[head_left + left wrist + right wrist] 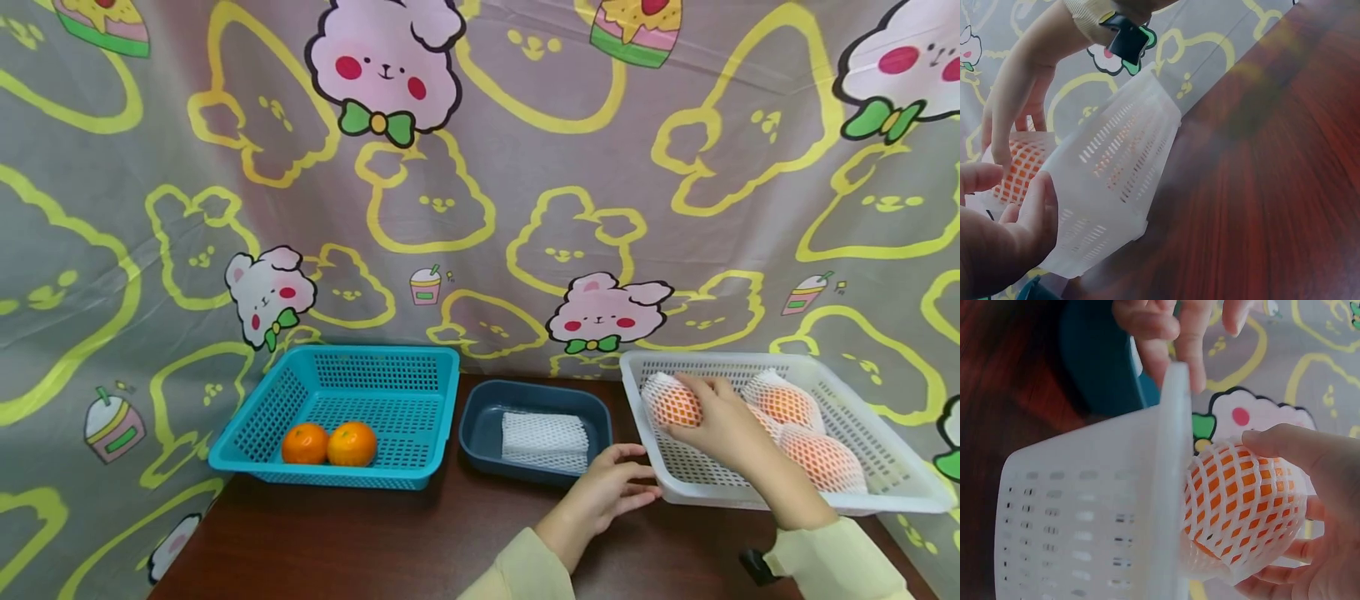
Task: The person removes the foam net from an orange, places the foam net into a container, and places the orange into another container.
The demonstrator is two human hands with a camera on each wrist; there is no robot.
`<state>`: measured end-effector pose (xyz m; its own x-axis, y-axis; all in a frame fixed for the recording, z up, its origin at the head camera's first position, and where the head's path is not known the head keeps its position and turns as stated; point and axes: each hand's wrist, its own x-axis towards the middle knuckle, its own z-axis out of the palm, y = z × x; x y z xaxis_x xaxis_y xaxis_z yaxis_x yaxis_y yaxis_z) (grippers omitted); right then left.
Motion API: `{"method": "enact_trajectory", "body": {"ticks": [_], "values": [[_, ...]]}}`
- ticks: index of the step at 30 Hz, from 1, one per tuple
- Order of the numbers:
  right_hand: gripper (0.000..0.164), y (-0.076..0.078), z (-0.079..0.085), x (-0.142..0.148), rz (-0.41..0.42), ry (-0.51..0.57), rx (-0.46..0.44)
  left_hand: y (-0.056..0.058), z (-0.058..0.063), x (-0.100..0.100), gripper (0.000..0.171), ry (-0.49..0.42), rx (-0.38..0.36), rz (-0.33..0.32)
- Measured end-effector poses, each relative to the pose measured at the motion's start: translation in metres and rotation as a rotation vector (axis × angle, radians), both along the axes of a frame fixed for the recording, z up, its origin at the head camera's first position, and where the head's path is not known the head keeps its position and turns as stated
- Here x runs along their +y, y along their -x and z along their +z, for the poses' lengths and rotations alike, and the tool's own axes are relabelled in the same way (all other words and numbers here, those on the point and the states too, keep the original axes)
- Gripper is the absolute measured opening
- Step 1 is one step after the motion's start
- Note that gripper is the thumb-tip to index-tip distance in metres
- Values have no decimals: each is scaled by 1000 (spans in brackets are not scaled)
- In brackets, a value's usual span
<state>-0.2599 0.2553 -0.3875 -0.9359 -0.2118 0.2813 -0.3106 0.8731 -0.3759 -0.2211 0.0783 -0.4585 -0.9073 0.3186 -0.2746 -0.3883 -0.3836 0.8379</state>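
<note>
My right hand (716, 421) grips an orange in a white foam net sleeve (671, 402), near the left wall of the white basket (712, 497). In the right wrist view, thumb and fingers curl round the netted orange (1244, 506) beside the basket's rim. Several more netted oranges (821, 458) lie in this basket, partly behind my right arm. My left hand (600, 492) is just left of the basket's near corner, its fingers spread and holding nothing. The left wrist view has that hand (1010, 234) close to the netted orange (1022, 165); whether they touch is unclear.
A dark blue tray (480, 462) stands between the baskets, with an empty-looking white foam net (543, 442) inside. At the left, a turquoise basket (330, 477) holds two bare oranges (352, 444). A patterned cloth (480, 183) hangs behind the brown table (360, 542).
</note>
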Motion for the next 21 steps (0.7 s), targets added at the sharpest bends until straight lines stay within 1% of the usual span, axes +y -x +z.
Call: {"method": "enact_trajectory", "body": {"ticks": [4,6,11,14,16,21], "values": [[84,-8,6,-6,26,7,41,0,3,-7,28,32,36,-38],[83,-11,9,-9,43,11,81,0,6,-13,28,48,64,-53],[81,-21,11,-20,92,49,182,3,17,-35,31,50,131,-69],[81,-26,11,-27,122,74,219,6,21,-49,34,56,161,-77],[81,-30,9,-32,132,82,220,7,21,-58,35,72,172,-88],[82,-38,3,-45,149,116,169,6,15,-78,41,110,193,-139]]}}
